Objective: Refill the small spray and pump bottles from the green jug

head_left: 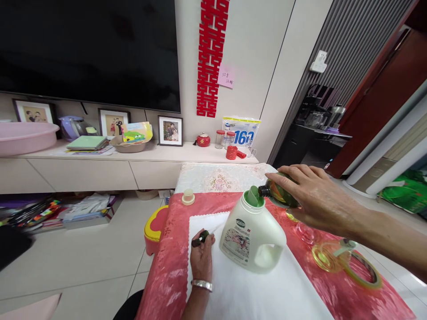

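Note:
My right hand (316,195) is wrapped round a small dark green bottle (278,193), tipped sideways with its open neck right at the green mouth of a white detergent jug (250,235). The jug stands upright on a white cloth (253,289). My left hand (202,258), with a silver bracelet on the wrist, rests on the cloth left of the jug and pinches a small dark cap (200,239). A cream round lid (188,197) lies on the pink tablecloth (167,271) farther back.
Clear glass pieces (305,231), a yellow glass dish (328,258) and a tape ring (365,271) sit right of the jug. A red and yellow stool (154,229) stands left of the table. The sideboard (100,166) behind holds photos, a pink basin and jars.

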A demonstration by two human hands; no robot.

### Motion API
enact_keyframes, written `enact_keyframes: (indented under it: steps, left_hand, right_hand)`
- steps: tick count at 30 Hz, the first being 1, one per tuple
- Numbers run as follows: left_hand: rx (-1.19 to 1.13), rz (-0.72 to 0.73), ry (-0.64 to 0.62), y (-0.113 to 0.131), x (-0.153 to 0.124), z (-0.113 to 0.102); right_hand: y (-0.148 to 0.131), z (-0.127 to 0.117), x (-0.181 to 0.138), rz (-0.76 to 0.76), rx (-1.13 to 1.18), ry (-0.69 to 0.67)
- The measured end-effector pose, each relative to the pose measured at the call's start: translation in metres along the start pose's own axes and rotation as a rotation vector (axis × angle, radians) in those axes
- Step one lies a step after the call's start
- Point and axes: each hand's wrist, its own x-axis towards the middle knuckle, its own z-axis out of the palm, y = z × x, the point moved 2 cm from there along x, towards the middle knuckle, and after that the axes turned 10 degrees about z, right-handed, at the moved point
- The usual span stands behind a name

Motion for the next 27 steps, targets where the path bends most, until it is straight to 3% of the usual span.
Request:
enact_keyframes:
  steps: [27]
  left_hand:
    - [0.002,0.007,-0.001,0.0014,-0.0007,0.0002]
  right_hand:
    - [0.0008,0.0014,0.0004,-0.023,-0.089,0.093]
